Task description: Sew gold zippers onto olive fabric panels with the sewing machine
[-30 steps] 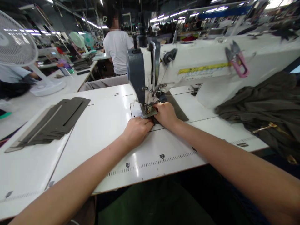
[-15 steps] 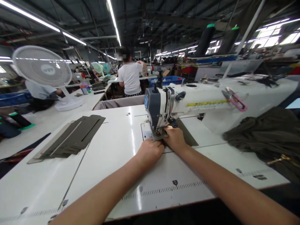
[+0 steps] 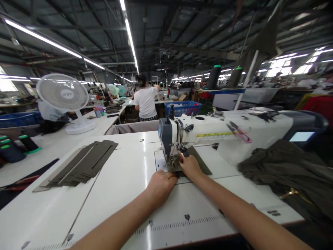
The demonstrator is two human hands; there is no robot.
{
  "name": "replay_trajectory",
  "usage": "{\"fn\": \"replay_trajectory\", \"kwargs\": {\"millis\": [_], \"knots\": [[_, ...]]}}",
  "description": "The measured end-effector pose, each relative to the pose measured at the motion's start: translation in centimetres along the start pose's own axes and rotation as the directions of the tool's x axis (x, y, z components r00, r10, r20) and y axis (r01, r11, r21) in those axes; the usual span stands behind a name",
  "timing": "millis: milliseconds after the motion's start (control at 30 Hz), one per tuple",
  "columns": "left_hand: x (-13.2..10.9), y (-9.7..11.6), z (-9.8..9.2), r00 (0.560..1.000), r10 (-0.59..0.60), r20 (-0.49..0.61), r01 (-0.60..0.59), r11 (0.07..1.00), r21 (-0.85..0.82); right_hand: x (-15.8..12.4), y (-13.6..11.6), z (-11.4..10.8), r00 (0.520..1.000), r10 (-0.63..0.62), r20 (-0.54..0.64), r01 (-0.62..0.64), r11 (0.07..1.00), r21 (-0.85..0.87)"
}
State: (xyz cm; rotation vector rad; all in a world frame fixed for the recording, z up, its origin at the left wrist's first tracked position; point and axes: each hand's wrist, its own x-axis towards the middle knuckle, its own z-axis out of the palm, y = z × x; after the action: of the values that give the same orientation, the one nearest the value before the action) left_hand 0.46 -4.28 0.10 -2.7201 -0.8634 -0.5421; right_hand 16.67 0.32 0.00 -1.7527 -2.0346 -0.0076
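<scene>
My left hand (image 3: 161, 186) is closed at the near edge of a dark olive fabric piece (image 3: 201, 160), its fingertips partly hidden. The piece lies flat beneath the needle area of a white and grey sewing machine (image 3: 169, 136) and extends back to the right. My right hand (image 3: 191, 166) is pinched on the same piece, just right of the presser foot (image 3: 171, 161). Thumb and index finger come together close to the needle. Both wrists rest low over the white table (image 3: 125, 205).
Left on the table lies a fanned stack of olive fabric pieces (image 3: 83, 161). Crumpled dark cloth (image 3: 275, 170) sits at the right. Pink-handled snips (image 3: 240, 132) lie on the machine arm. Beyond are a white fan (image 3: 63, 93), a blue basket (image 3: 183, 108) and a person in white (image 3: 146, 102).
My view has tilted up and turned slightly right, so the scene sits lower. Both hands stay beside the needle, with the right hand's fingers shifted slightly on the fabric.
</scene>
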Motion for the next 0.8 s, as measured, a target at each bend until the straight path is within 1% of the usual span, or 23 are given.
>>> {"fn": "replay_trajectory", "kwargs": {"millis": [67, 100, 167, 200, 233, 300, 367, 500, 600, 800], "knots": [[-0.8, 0.3, -0.5, 0.998, -0.049, -0.040, 0.047, 0.998, -0.044, -1.5, 0.6, -0.5, 0.995, -0.098, 0.000, 0.097, 0.994, 0.050], [-1.1, 0.4, -0.6, 0.992, -0.109, -0.067, 0.104, 0.992, -0.068, -2.2, 1.0, -0.7, 0.988, -0.157, -0.004, 0.157, 0.984, 0.079], [-1.4, 0.4, -0.6, 0.969, -0.226, -0.103, 0.216, 0.971, -0.103, -3.7, 1.7, -0.6, 0.954, -0.298, -0.037, 0.301, 0.942, 0.151], [-1.4, 0.3, -0.5, 0.964, -0.248, -0.100, 0.237, 0.965, -0.107, -4.2, 2.0, -0.5, 0.929, -0.364, -0.064, 0.370, 0.910, 0.188], [-1.3, 0.1, -0.3, 0.967, -0.238, -0.086, 0.229, 0.968, -0.107, -4.6, 2.3, -0.3, 0.903, -0.419, -0.091, 0.429, 0.876, 0.222], [-0.8, -0.2, -0.1, 0.988, -0.147, -0.038, 0.143, 0.985, -0.095, -4.8, 2.6, 0.1, 0.865, -0.486, -0.125, 0.501, 0.824, 0.266], [-0.4, -0.6, 0.0, 0.999, -0.048, -0.014, 0.048, 0.997, -0.058, -4.7, 2.8, 0.3, 0.860, -0.495, -0.127, 0.510, 0.816, 0.273], [0.1, -0.9, 0.0, 0.996, 0.083, -0.038, -0.082, 0.996, 0.048, -4.2, 3.0, 0.3, 0.867, -0.480, -0.133, 0.497, 0.824, 0.270], [0.1, -1.0, 0.0, 0.994, 0.097, -0.049, -0.093, 0.992, 0.087, -4.0, 3.1, 0.3, 0.867, -0.480, -0.131, 0.497, 0.821, 0.282], [0.7, -1.4, 0.3, 0.997, 0.073, -0.024, -0.070, 0.994, 0.088, -3.4, 3.2, 0.3, 0.882, -0.459, -0.107, 0.467, 0.824, 0.320]]}}
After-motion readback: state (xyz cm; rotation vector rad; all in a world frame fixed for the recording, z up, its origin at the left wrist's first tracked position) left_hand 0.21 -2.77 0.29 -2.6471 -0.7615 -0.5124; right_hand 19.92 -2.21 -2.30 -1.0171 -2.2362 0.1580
